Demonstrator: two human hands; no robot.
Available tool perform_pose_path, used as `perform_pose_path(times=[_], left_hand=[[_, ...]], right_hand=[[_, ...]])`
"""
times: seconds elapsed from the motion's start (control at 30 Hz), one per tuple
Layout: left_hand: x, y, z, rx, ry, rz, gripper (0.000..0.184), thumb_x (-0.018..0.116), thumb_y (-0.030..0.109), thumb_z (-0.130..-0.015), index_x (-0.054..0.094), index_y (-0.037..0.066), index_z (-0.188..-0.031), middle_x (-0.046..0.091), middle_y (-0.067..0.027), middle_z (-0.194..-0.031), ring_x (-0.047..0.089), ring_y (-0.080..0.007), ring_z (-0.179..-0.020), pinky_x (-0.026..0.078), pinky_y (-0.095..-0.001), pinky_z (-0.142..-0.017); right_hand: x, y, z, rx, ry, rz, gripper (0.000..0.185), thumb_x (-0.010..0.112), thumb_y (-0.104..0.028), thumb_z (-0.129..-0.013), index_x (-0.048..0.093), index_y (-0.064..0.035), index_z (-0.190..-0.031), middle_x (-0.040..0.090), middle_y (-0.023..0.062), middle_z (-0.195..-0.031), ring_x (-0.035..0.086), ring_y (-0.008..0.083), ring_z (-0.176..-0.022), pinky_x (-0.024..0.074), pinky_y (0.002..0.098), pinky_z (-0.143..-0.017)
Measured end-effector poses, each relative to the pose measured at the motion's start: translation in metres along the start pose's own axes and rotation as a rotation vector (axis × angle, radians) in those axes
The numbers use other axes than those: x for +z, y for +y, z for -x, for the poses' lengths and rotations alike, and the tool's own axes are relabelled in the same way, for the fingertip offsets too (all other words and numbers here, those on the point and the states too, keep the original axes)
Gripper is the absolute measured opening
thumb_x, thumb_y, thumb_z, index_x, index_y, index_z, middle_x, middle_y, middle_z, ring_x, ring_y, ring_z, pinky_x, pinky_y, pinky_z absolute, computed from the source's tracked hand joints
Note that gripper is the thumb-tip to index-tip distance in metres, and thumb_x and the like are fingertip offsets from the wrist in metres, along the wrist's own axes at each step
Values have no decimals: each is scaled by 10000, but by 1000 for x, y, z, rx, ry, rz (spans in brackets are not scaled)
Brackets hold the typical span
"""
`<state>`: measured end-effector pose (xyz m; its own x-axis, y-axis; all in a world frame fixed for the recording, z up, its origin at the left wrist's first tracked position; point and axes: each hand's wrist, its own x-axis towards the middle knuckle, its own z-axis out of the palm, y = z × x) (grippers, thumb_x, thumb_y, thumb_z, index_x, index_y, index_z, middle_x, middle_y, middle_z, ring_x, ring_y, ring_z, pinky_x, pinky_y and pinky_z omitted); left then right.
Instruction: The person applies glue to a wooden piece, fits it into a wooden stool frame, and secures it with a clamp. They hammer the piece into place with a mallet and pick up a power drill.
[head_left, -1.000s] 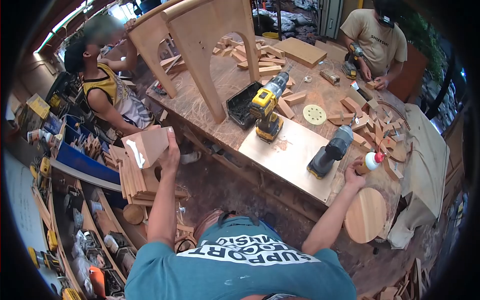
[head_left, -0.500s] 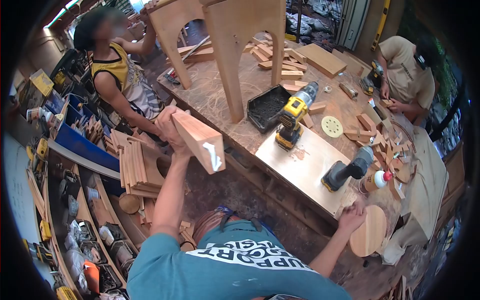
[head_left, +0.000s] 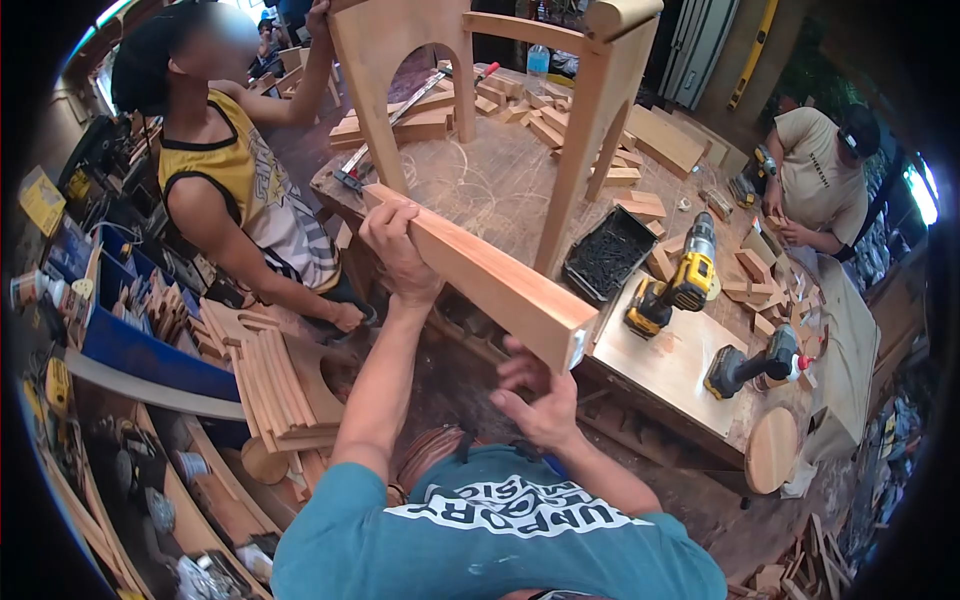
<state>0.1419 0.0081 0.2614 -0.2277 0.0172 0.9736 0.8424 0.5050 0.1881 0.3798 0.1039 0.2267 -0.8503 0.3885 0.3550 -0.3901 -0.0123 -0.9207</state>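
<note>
My left hand [head_left: 400, 245] is closed around the far end of a long wooden board [head_left: 490, 275], held up in front of the workbench. White glue [head_left: 577, 346] shows on the board's near end. Just below that end is my right hand [head_left: 540, 395], its thumb and fingers apart; some fingertips are behind the board, and I cannot tell whether they touch it. Beyond the board, a wooden furniture frame [head_left: 572, 165] with arched legs stands on the workbench [head_left: 470, 180]. A person in a yellow tank top [head_left: 235, 190] has a raised hand at the frame.
On the bench are a yellow drill [head_left: 685, 280], a dark cordless driver [head_left: 750, 365], a black tray of screws [head_left: 610, 252], wood offcuts and a round wooden disc [head_left: 772, 450]. Another person [head_left: 825, 175] works at the far right. Stacked wooden parts [head_left: 285, 385] stand at left.
My right hand has left the round disc and come to the board's glued end. The board has swung rightward in my left hand. The view has shifted, and the frame appears at a different angle.
</note>
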Motion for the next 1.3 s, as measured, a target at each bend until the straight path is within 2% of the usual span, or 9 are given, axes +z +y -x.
perform_pose_path(times=[0.2, 0.3, 0.5, 0.63, 0.73, 0.77, 0.87, 1.03, 1.3], left_hand=[[13, -47, -11, 17, 38, 67, 522, 742, 153, -723, 504, 70, -1180, 509, -136, -1148, 446, -329, -1103, 332, -467, -976], [25, -61, -17, 15, 26, 105, 554, 756, 155, -721, 492, 63, -1199, 493, -149, -1175, 440, -332, -1109, 327, -471, -977], [84, -97, -53, -38, -25, 96, 821, 773, 116, -734, 300, -36, -1387, 432, -228, -1285, 379, -397, -1197, 299, -492, -1020], [111, -107, -68, -406, -246, 165, 902, 711, 60, -811, 104, -41, -1470, 430, -242, -1349, 374, -402, -1312, 332, -495, -1082], [111, -109, -97, -1340, -298, 1196, 630, 665, 53, -879, 316, -23, -1397, 449, -166, -1340, 453, -389, -1273, 347, -495, -1103], [127, -127, -90, -1392, -199, 1343, 526, 595, 42, -895, 379, -31, -1369, 511, -164, -1309, 488, -374, -1277, 338, -499, -1141], [138, -166, -98, -1149, -407, 1654, 435, 556, 103, -901, 459, -47, -1298, 559, -177, -1260, 468, -344, -1303, 337, -509, -1143], [163, -205, -78, -1449, -393, 2165, 439, 638, 283, -882, 545, 30, -1229, 546, -151, -1271, 489, -330, -1255, 394, -483, -1080], [208, -217, -75, -1386, -291, 2069, 553, 664, 404, -913, 521, 54, -1316, 556, -127, -1326, 528, -264, -1228, 475, -454, -1040]], right_hand=[[62, -3, -82, -6, 45, 62, 436, 693, -40, -870, 535, 7, -1274, 605, 83, -1068, 623, 170, -882, 520, 292, -782], [81, -17, -121, -293, 41, 259, 360, 717, -103, -872, 596, 28, -1186, 650, 74, -915, 646, 187, -796, 512, 311, -716], [93, -8, -198, -676, 172, 484, 291, 726, -57, -842, 638, 41, -1102, 663, 159, -1034, 689, 249, -827, 549, 336, -681], [85, 14, -242, -667, 187, 450, 332, 738, -44, -820, 630, 38, -1123, 660, 178, -1077, 694, 261, -924, 556, 326, -775], [76, 21, -274, -613, 193, 396, 323, 725, -64, -843, 634, 22, -1141, 665, 170, -1084, 684, 272, -940, 541, 338, -804], [70, 26, -284, -611, 202, 420, 315, 718, -71, -855, 637, 14, -1147, 667, 166, -1086, 681, 275, -943, 534, 342, -812], [59, 28, -310, -517, 202, 287, 270, 684, -65, -897, 646, -5, -1157, 681, 113, -1087, 658, 221, -979, 507, 343, -846], [44, 27, -347, -439, 243, 0, 221, 651, -32, -924, 641, 7, -1141, 676, 67, -1063, 627, 151, -991, 507, 315, -857], [19, 36, -375, -312, 251, -151, 395, 595, -156, -966, 486, 58, -1280, 607, 160, -1185, 645, 259, -1043, 566, 407, -892]])
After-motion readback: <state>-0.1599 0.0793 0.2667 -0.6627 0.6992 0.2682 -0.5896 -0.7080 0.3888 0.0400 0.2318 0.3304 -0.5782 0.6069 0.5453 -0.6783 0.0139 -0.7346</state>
